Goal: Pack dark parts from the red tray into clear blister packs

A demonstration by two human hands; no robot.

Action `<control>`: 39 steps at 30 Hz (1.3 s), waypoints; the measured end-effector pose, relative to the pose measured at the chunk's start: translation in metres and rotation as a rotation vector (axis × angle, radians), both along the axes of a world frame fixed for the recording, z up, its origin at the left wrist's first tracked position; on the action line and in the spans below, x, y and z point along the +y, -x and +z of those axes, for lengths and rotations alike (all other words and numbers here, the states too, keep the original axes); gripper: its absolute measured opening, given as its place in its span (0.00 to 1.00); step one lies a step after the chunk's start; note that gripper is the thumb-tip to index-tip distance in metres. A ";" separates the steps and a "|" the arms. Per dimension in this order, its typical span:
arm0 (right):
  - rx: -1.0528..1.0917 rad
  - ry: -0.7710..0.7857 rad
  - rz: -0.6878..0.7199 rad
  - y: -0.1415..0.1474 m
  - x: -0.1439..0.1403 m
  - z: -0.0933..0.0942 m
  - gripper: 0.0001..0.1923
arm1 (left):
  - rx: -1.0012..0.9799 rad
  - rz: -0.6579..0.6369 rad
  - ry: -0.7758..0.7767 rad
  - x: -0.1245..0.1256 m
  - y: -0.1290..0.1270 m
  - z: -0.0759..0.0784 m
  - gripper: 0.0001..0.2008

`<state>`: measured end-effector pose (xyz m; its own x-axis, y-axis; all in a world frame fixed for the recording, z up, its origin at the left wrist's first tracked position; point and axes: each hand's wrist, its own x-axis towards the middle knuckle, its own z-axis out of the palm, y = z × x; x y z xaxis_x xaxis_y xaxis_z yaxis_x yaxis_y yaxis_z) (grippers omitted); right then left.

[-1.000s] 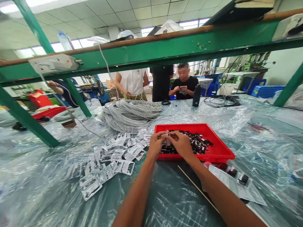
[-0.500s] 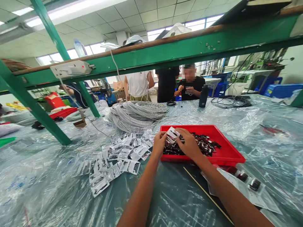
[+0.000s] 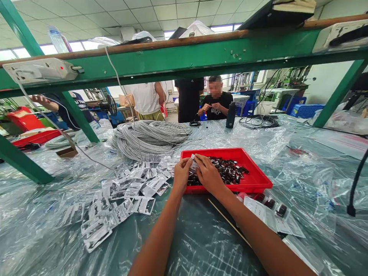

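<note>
Over the left end of a red tray [image 3: 257, 178], both hands meet at a small white and clear plastic packet [image 3: 193, 164]. My left hand [image 3: 181, 175] pinches its left edge between thumb and fingers. My right hand [image 3: 209, 175] grips it from the right, fingers bent over its top and partly covering it. Whether anything is inside the packet cannot be made out. Many small dark brown, shiny pieces [image 3: 230, 168] lie in the tray below. Left of my hands, a spread of similar flat packets [image 3: 135, 188] with dark contents covers the plastic sheet.
A big coil of grey cable [image 3: 149, 138] lies behind the packets. A black bottle [image 3: 230, 115] stands farther back. A thin stick [image 3: 230, 222] and clear bags [image 3: 267, 212] are near my right forearm. A green shelf beam [image 3: 178, 61] crosses overhead. A person [image 3: 215, 101] sits opposite.
The view has turned to the right, so everything sits farther left. The packet has tilted between my hands, and my right fingers now cover more of it.
</note>
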<state>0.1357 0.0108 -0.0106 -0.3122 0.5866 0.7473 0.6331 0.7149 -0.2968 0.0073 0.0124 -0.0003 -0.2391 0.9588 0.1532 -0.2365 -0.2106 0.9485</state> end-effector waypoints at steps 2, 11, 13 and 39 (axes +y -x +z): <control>0.034 0.004 0.006 0.003 -0.001 -0.002 0.25 | 0.047 0.007 -0.015 -0.001 -0.001 0.001 0.21; 0.496 0.350 0.095 -0.004 -0.004 0.015 0.12 | 0.274 -0.125 -0.120 -0.007 0.008 0.018 0.16; 0.518 0.412 0.140 -0.007 -0.002 0.018 0.12 | 0.401 -0.161 -0.144 -0.008 0.014 0.024 0.13; -0.425 0.560 -0.185 -0.133 -0.106 0.055 0.20 | 1.211 0.315 -0.181 -0.024 0.061 0.089 0.13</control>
<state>0.2682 -0.0948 0.0441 -0.3675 0.9169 0.1556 0.8709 0.3980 -0.2885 -0.0535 -0.0120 0.0891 -0.0680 0.8284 0.5559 0.8452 -0.2482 0.4733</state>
